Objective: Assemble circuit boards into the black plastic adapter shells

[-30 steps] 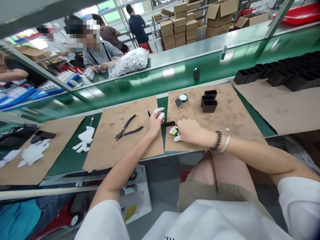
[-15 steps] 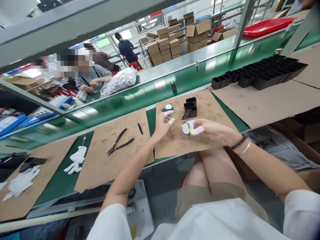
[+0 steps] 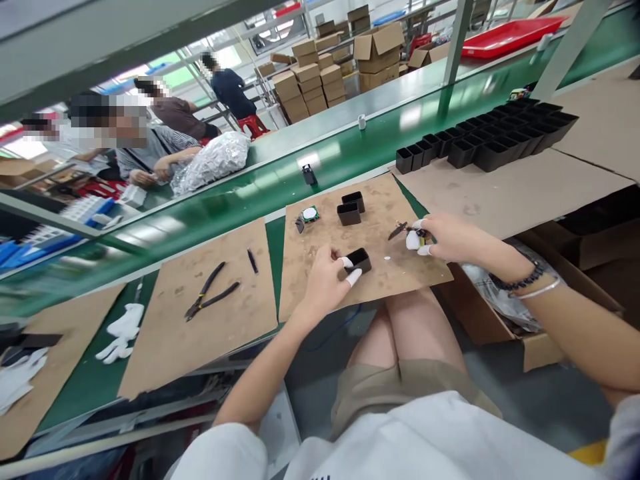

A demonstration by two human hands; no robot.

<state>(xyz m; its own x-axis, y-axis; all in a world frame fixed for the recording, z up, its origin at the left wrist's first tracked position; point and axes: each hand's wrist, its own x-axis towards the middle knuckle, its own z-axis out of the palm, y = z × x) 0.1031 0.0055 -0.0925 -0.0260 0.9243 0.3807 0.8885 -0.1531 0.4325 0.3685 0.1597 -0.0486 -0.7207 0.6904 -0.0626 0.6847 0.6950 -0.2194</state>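
My left hand point(image 3: 330, 273), with white finger cots on its fingertips, is closed on a black rectangular case point(image 3: 359, 261) at the cardboard's front part. To the right, my right hand point(image 3: 443, 239) pinches a small circuit board with a white round pad point(image 3: 413, 240); a dark part on wires point(image 3: 398, 231) dangles from its left side. Between the hands lies a small white disc point(image 3: 387, 258). Farther back stand two more black cases point(image 3: 349, 212) with open tops. Another circuit board with a white pad point(image 3: 310, 213) rests at the back left of the cardboard sheet point(image 3: 320, 237).
Pliers point(image 3: 213, 291) and a black pen-like tool point(image 3: 253, 261) lie on the left cardboard. Many black cases point(image 3: 505, 137) stand in rows at the right. A black piece point(image 3: 308, 175) sits on the green belt point(image 3: 280, 180). Co-workers sit across it, beside a clear plastic bag point(image 3: 213, 160).
My left hand has taken hold of a black case and brought it toward the front edge. My right hand has moved right with the circuit board. The view has shifted.
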